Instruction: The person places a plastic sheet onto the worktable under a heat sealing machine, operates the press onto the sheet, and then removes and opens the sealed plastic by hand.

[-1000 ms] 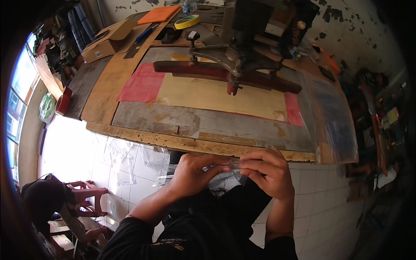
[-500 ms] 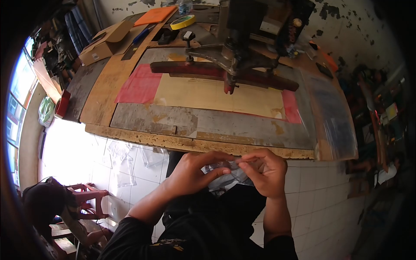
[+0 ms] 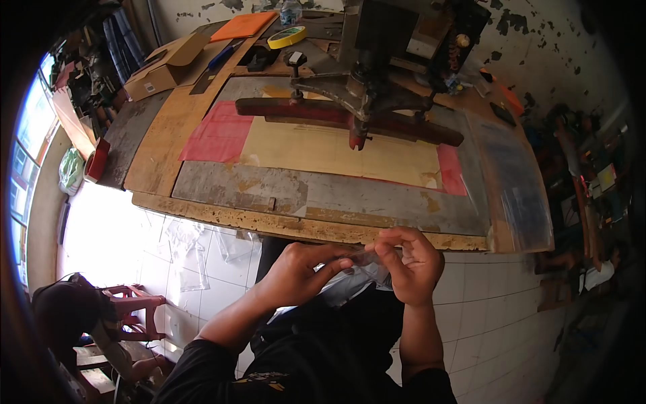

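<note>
A piece of clear plastic spans the gap between my hands, just in front of the table's near edge. My left hand pinches its left end between thumb and fingers. At its other end my right hand has thumb and index finger closed on it, the remaining fingers curled. More clear plastic lies over my lap beneath the hands, its shape partly hidden. Beyond them is a press with a dark red bar above a yellow sheet with pink ends.
The worn wooden table edge runs just past my fingers. Clear plastic sheets hang at its right end. Yellow tape and a cardboard box sit at the back. Plastic scraps litter the floor; a person sits lower left.
My fingertips have moved slightly apart, and more of the clear plastic shows between them. More plastic is visible over my lap. The press looks unchanged.
</note>
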A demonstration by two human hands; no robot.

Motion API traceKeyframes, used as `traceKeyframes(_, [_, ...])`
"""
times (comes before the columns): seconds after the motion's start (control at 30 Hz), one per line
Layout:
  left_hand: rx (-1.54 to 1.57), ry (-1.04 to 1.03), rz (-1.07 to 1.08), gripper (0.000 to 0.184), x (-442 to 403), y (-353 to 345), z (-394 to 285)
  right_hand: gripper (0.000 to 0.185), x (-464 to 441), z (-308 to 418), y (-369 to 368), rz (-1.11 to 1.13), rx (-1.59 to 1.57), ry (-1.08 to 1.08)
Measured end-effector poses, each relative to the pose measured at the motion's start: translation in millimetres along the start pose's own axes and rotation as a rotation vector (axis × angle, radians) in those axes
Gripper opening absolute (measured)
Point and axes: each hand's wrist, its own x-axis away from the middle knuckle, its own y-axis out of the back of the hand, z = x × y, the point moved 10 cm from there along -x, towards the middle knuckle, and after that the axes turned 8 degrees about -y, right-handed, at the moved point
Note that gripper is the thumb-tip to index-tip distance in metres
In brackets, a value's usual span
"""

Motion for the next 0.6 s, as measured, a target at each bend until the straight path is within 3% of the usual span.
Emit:
traceKeyframes(0.07, [0.007,0.013,0.000,0.014,3.2,-0.9,6.5,0.012,-1.0,-3.4,0.3,-0.006,-0.004,-0.039])
traceKeyframes(0.13, [0.015,0.027,-0.001,0.015,7.2,-4.2,14.2,0.011,1.0,20.7,-3.4,-0.069,0.315,0.138])
traceKeyframes(0.27, [0.050,0.074,-0.095,0.017,8.3,6.0,14.2,0.015,39.9,49.5,5.6,-0.251,0.584,0.372])
traceKeyframes(0.3, [0.024,0.112,-0.080,0.019,8.0,7.5,11.3,0.015,51.4,50.5,4.6,-0.247,0.586,0.372])
traceKeyframes(0.37, [0.062,0.065,-0.071,0.017,8.1,1.8,-2.9,0.021,62.2,32.0,-16.7,0.048,0.552,0.181])
traceKeyframes(0.43, [0.096,0.081,0.071,0.021,11.8,-12.2,-20.8,0.030,67.2,32.0,-23.8,-0.045,0.503,0.167])
traceKeyframes(0.47, [0.131,-0.023,0.124,0.026,13.4,-19.1,-36.2,0.045,76.0,37.8,-23.0,-0.084,0.554,0.237])
traceKeyframes(0.5, [0.164,-0.130,0.176,0.034,14.5,-24.9,-51.0,0.045,81.6,37.2,-22.9,-0.090,0.564,0.238])
traceKeyframes(0.57, [0.265,-0.204,0.313,0.050,15.3,-31.9,-80.0,0.071,106.6,57.6,-8.6,-0.297,0.538,0.424])
traceKeyframes(0.6, [0.380,-0.295,0.384,0.061,15.7,-35.8,-91.6,0.099,107.3,55.7,-2.9,-0.234,0.502,0.355])
